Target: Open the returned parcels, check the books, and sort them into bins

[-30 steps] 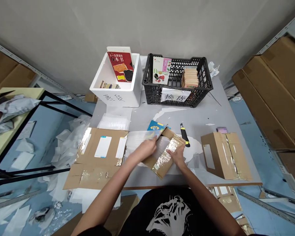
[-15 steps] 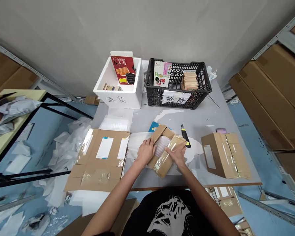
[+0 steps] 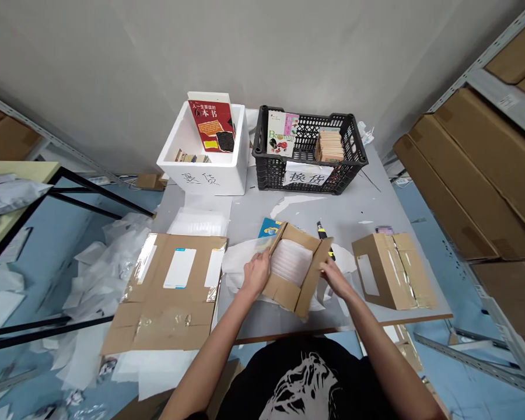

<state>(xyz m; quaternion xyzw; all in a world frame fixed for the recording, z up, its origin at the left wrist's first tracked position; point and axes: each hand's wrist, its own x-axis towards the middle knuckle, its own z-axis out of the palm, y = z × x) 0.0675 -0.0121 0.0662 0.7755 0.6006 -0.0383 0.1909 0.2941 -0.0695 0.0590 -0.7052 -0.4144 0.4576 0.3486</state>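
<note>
Our left hand (image 3: 256, 277) holds the near-left corner of the open cardboard carton (image 3: 283, 290) | our right hand (image 3: 336, 279) pinches its right flap | carton lies centre, near the front edge of the desk (image 3: 359, 233), on white wrapping (image 3: 238, 262), with white padding (image 3: 291, 262) inside | utility knife (image 3: 320, 231) just behind

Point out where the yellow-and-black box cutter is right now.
In the head view, the box cutter lies on the grey table, just behind the open cardboard box, near the right hand.
</note>
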